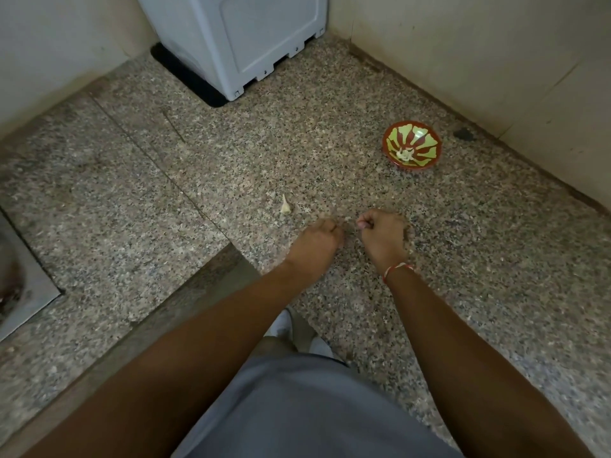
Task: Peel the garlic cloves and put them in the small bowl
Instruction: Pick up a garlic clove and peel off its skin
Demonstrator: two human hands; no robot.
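A small red and green bowl [426, 140] stands on the speckled granite counter at the right, with peeled garlic [405, 155] lying in its bottom. One unpeeled garlic clove [285, 205] lies on the counter, just left of and beyond my hands. My left hand [319, 238] is curled with its fingers closed; a small pale piece, seemingly a garlic clove [322, 215], peeks out at its fingertips. A short gap to its right, my right hand [383, 231] is closed with thumb and fingers pinched, and nothing shows in it.
A pale grey appliance [238, 38] on a black mat stands at the back. Walls close the counter [198, 166] on the left and right. A steel sink corner [20, 292] is at the far left. The counter steps around my body at the front.
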